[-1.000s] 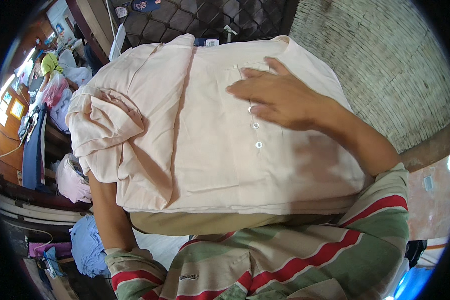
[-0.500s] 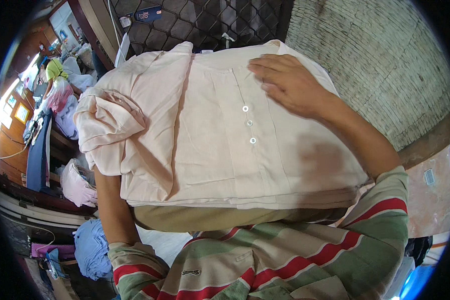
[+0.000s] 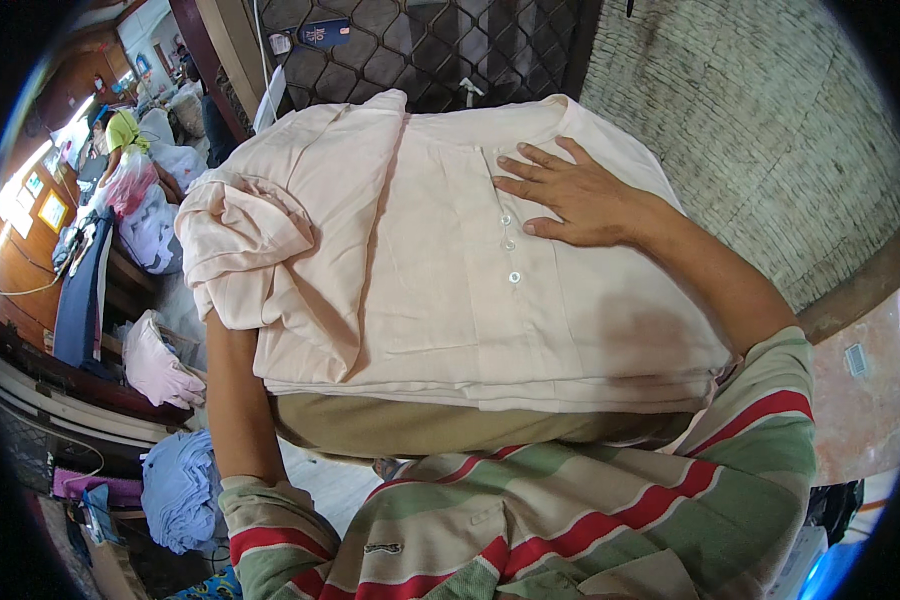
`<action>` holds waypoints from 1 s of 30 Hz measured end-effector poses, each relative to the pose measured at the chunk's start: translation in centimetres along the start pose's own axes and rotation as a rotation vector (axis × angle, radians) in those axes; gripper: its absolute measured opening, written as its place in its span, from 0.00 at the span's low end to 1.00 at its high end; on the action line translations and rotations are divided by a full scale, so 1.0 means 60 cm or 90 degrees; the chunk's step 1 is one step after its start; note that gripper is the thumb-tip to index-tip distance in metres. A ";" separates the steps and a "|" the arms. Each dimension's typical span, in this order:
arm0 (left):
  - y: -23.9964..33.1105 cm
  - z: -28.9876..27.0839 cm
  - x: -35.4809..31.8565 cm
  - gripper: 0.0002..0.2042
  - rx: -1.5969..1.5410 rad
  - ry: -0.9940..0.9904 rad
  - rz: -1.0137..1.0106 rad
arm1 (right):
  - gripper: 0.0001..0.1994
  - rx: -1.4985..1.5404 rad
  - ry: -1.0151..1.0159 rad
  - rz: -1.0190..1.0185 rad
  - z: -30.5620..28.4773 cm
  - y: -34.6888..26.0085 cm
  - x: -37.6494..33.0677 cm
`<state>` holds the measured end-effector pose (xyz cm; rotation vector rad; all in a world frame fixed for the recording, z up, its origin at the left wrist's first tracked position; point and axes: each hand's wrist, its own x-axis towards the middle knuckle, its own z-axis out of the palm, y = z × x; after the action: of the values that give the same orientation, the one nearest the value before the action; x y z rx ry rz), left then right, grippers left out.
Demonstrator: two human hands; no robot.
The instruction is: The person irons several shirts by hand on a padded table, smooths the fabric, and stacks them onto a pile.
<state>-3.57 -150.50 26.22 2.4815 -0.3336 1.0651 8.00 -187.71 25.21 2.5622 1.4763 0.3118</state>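
Note:
A pale pink shirt [image 3: 425,300] lies spread over the padded surface in front of me, its buttoned placket [image 3: 508,250] running down the middle. My right hand [image 3: 580,195] rests flat on its upper right part, fingers spread, the thumb near the top button. On the left, part of the cloth is folded over, with a bunched, rolled fold [image 3: 245,225] at the outer side. My left forearm [image 3: 240,410] goes up beneath that bunched cloth. The cloth hides my left hand and its fingers. Layered edges of cloth show along the near side.
Beneath the cloth is a brown padded edge [image 3: 490,428]. A black metal lattice [image 3: 410,60] stands at the far side, with a textured grey board [image 3: 740,130] to the right. Bundles of blue cloth [image 3: 180,490] and pink cloth [image 3: 160,365] lie at left; a person [image 3: 122,135] is farther back.
My right hand has slid slightly down toward the buttons and spread its fingers. The view has shifted a little; the left arm stays under the bunched cloth.

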 end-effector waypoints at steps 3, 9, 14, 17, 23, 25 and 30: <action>-0.053 0.039 -0.029 0.14 0.109 0.117 -0.072 | 0.27 0.108 0.060 0.022 0.007 0.004 0.006; -0.130 0.059 -0.045 0.21 0.133 0.139 -0.130 | 0.27 0.028 0.072 0.052 0.016 -0.002 0.009; -0.069 0.056 -0.027 0.15 0.208 0.196 -0.084 | 0.27 -0.007 0.035 0.050 0.007 0.000 0.005; -0.106 0.053 -0.034 0.14 0.175 0.216 -0.123 | 0.27 0.013 0.007 0.038 -0.001 -0.002 0.009; -0.076 0.039 -0.018 0.14 0.245 0.175 -0.041 | 0.27 0.024 -0.027 0.024 -0.007 0.001 0.005; -0.077 0.037 -0.021 0.14 0.263 0.169 -0.057 | 0.28 0.021 -0.027 0.016 -0.006 0.002 0.005; -0.069 0.037 -0.019 0.15 0.235 0.168 -0.125 | 0.32 0.223 0.065 0.011 -0.010 0.022 -0.001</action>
<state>-1.39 -147.81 22.83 2.5670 0.2003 1.4541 8.94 -188.39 26.12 2.8672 1.6759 0.2031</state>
